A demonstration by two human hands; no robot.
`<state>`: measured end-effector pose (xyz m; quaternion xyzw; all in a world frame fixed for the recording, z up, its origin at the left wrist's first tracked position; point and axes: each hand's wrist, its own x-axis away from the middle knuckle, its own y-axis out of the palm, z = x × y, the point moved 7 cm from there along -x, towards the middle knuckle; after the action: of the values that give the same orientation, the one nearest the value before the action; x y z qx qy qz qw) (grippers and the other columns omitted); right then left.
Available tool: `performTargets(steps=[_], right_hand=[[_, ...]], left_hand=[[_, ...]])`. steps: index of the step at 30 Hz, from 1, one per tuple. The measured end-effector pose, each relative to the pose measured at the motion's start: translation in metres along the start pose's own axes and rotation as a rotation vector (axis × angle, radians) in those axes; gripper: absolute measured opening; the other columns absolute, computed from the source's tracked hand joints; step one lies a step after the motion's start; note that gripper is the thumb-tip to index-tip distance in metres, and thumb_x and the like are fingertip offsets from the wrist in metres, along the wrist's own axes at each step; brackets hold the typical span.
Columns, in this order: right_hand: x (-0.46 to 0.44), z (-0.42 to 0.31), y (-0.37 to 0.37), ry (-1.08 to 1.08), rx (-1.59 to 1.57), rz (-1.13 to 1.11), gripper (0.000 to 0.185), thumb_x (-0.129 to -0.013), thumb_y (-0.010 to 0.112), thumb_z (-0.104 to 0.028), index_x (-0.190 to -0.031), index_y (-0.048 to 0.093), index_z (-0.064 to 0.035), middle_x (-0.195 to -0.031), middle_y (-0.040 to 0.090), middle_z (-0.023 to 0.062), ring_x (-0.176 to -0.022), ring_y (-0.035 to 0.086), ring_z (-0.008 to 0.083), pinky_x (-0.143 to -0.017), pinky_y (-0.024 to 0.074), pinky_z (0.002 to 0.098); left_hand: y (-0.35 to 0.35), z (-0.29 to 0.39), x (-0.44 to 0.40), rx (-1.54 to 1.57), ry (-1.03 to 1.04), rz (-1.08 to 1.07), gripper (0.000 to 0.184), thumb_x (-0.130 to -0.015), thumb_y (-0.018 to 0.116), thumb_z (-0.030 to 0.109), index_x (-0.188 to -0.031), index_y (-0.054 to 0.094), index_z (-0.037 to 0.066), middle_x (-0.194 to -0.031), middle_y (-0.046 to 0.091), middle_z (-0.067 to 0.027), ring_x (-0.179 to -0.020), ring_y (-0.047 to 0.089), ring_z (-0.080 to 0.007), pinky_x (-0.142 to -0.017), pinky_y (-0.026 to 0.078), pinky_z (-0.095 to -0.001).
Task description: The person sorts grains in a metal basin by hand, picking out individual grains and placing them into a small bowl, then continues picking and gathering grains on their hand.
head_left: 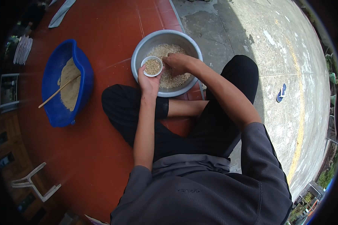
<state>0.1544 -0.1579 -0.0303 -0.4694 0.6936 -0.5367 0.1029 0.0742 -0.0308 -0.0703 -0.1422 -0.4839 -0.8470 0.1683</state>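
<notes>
My left hand grips a small white bowl, which holds pale brown grains. It is over the left side of a large grey metal basin. A layer of pale grain covers the basin's bottom. Just right of the bowl, my right hand reaches down into the basin with its fingers bent and drawn together at the grain. Its fingertips are partly hidden, so I cannot make out what lies between them.
At left on the red tiled floor stands a blue basin with tan powder and a wooden stick. My crossed legs border the metal basin. A blue-and-white sandal lies on the concrete at right.
</notes>
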Motion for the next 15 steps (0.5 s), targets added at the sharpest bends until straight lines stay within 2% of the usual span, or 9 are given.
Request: performTargets(steps=[2,5,8,11,15], right_hand=[[0.0008,-0.0003,-0.0009,0.017,-0.005,0.016,0.045,-0.072,0.088,-0.016,-0.115,0.077,-0.0032,-0.113,0.078,0.0235,-0.113,0.075,0.0417,-0.098,0.0595,0.0514],[-0.0056,0.005,0.0069,-0.013,-0.029,0.036,0.042,-0.069,0.091,-0.014,-0.105,0.072,-0.0013,-0.1,0.076,0.0234,-0.102,0.074,0.0439,-0.092,0.0579,0.0527],[-0.0035,0.0023,0.0033,-0.036,-0.046,0.082,0.027,-0.073,0.083,-0.01,-0.097,0.074,-0.0001,-0.092,0.076,0.0242,-0.096,0.075,0.0446,-0.088,0.058,0.0529],[-0.0042,0.0003,0.0005,0.004,0.001,0.039,0.031,-0.081,0.075,-0.01,-0.11,0.081,-0.0017,-0.107,0.079,0.026,-0.108,0.076,0.044,-0.095,0.06,0.0532],[-0.0031,-0.0011,-0.0018,-0.024,-0.007,0.057,0.028,-0.082,0.074,-0.01,-0.108,0.081,-0.0018,-0.105,0.079,0.0263,-0.106,0.076,0.0445,-0.093,0.0596,0.0539]], left_hand=[[0.0001,0.0001,0.0,-0.005,-0.003,0.004,0.051,-0.11,0.05,0.03,-0.148,0.05,-0.004,-0.142,0.063,-0.0256,-0.131,0.066,-0.0406,-0.107,0.06,-0.0595],[-0.0016,-0.0009,-0.0011,-0.001,-0.005,0.007,0.051,-0.11,0.05,0.03,-0.147,0.051,-0.004,-0.142,0.063,-0.0257,-0.131,0.066,-0.0405,-0.107,0.06,-0.0597],[0.0028,0.0012,0.0022,-0.018,0.005,0.016,0.05,-0.11,0.049,0.03,-0.147,0.051,-0.004,-0.142,0.063,-0.0256,-0.131,0.066,-0.0405,-0.107,0.06,-0.0597],[0.0034,0.0017,0.0033,-0.02,0.013,0.026,0.05,-0.11,0.049,0.03,-0.147,0.052,-0.004,-0.142,0.063,-0.0255,-0.131,0.066,-0.0404,-0.106,0.06,-0.0597],[-0.0002,-0.0001,0.0001,-0.002,-0.004,0.009,0.05,-0.109,0.05,0.03,-0.147,0.052,-0.003,-0.142,0.063,-0.0248,-0.131,0.066,-0.0399,-0.106,0.06,-0.06]])
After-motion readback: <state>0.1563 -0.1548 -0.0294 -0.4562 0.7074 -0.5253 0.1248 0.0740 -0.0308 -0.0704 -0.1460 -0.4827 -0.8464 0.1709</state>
